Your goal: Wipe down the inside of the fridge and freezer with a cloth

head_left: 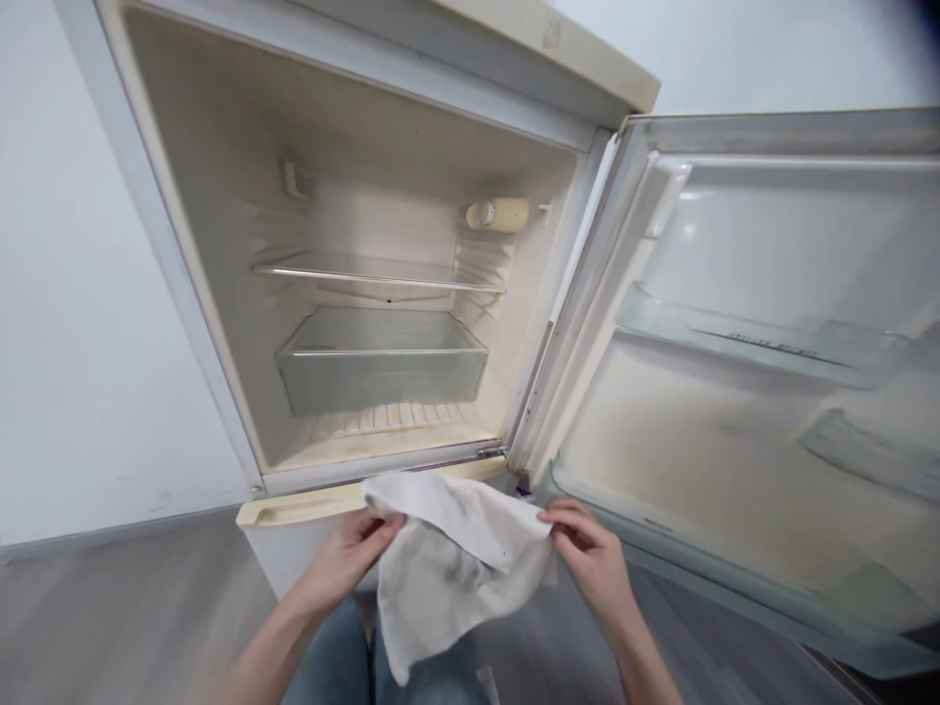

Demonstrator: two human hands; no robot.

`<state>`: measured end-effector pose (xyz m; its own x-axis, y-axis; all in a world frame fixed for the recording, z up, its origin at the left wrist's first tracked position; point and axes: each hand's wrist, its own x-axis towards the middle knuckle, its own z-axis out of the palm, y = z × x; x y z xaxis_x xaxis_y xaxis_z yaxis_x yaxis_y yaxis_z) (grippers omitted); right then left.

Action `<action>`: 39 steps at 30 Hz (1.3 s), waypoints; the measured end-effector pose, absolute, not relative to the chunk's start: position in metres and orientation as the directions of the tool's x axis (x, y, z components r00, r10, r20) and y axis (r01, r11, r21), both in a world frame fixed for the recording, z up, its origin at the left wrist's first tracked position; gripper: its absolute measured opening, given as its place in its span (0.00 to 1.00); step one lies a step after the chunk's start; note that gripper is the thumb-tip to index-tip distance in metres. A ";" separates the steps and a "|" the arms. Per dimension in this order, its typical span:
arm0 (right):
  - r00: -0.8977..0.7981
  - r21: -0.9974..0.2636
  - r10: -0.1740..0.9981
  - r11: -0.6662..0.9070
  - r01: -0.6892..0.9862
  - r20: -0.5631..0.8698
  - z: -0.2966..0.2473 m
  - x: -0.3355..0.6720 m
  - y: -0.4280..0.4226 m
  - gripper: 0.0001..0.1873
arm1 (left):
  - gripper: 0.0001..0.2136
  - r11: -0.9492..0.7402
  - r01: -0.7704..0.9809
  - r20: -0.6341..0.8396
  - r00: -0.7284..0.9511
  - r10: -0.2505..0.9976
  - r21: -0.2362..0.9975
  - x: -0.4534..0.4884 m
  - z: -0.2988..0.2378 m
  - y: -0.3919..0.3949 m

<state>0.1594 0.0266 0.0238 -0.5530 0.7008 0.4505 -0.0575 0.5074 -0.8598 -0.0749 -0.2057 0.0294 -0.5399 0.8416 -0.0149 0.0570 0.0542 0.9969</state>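
A white cloth (447,568) with grey smudges hangs between my two hands, just in front of the open fridge (220,245). My left hand (345,558) pinches the cloth's left edge. My right hand (591,553) pinches its right corner. Both hands are closed on the fabric, below the fridge's bottom sill. Inside the fridge sit a glass shelf (378,274) and a clear crisper drawer (382,362); a yellowed lamp housing (499,213) is at the back right.
The fridge door (771,372) stands open to the right, with clear door shelves (734,333). A closed lower compartment (294,548) sits under the sill. White wall on the left, grey wood floor (124,617) below, my jeans between my arms.
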 end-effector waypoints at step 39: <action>-0.393 -0.785 0.742 0.615 0.077 0.543 0.027 0.162 0.048 0.13 | 0.06 -0.023 0.266 0.170 -0.543 0.822 0.964 -0.094 0.043 -0.185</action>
<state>0.1623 0.0476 0.0272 -0.3930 0.7423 0.5427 0.0769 0.6146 -0.7850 -0.0943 -0.1846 0.0429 -0.5431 0.8224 0.1696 0.2665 -0.0228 0.9636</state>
